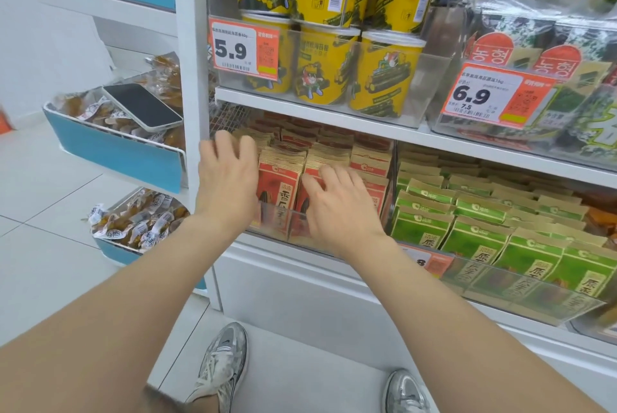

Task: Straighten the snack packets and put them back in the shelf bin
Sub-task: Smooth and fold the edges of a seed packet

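Your forearms (110, 329) reach forward to the red sunflower-seed packets (278, 184), which stand in rows inside the clear shelf bin (267, 217). Your left hand (228, 172), fingers spread, touches the rows' left flank. Your right hand (340, 209), fingers spread, rests on the front packets. Step in hand: squaring the rows. The next move probably calls for pushing the faces upright and flush.

Left price tag (245, 49), before yellow tubs (320, 69), reads 5.9; right price tag (494, 97) reads 6.9.
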